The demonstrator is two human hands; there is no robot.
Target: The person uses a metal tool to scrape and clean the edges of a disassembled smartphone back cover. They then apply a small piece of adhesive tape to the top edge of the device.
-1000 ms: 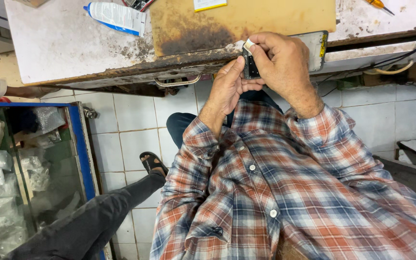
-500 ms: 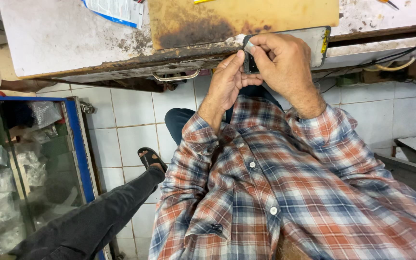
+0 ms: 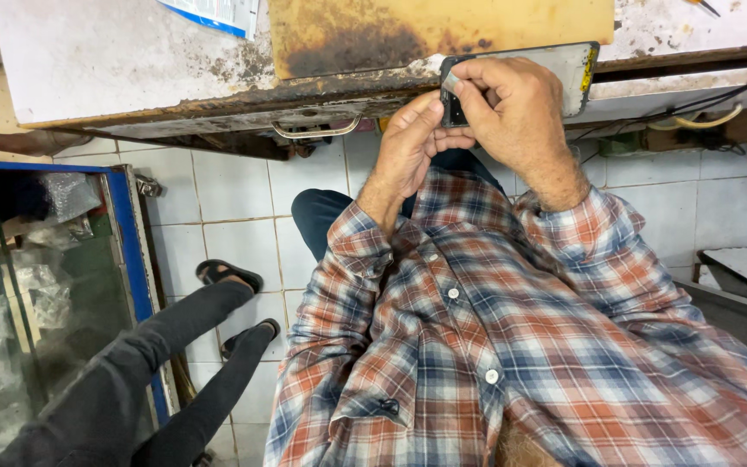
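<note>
Both my hands meet at the front edge of a worn workbench (image 3: 114, 69). Between them is a flat phone-like device (image 3: 574, 76) with a pale silvery face and a dark rim, lying along the bench edge. My right hand (image 3: 520, 117) covers most of it, and its thumb and forefinger pinch a small grey piece (image 3: 450, 81) at the device's left end. My left hand (image 3: 410, 145) presses its fingertips against the lower left corner of the device. Plaid shirt sleeves cover both my forearms.
A scorched brown board (image 3: 443, 26) and a blue-and-white packet (image 3: 218, 12) lie on the bench; a metal drawer handle (image 3: 315, 132) hangs under it. A blue-framed glass cabinet (image 3: 136, 259) stands left. Another person's dark-trousered legs (image 3: 192, 337) in sandals rest on the tiled floor. Cables (image 3: 706, 117) hang at right.
The view has tilted down slightly, so the bench sits higher in frame. Both hands stay on the device, and the right fingers have shifted on its left end.
</note>
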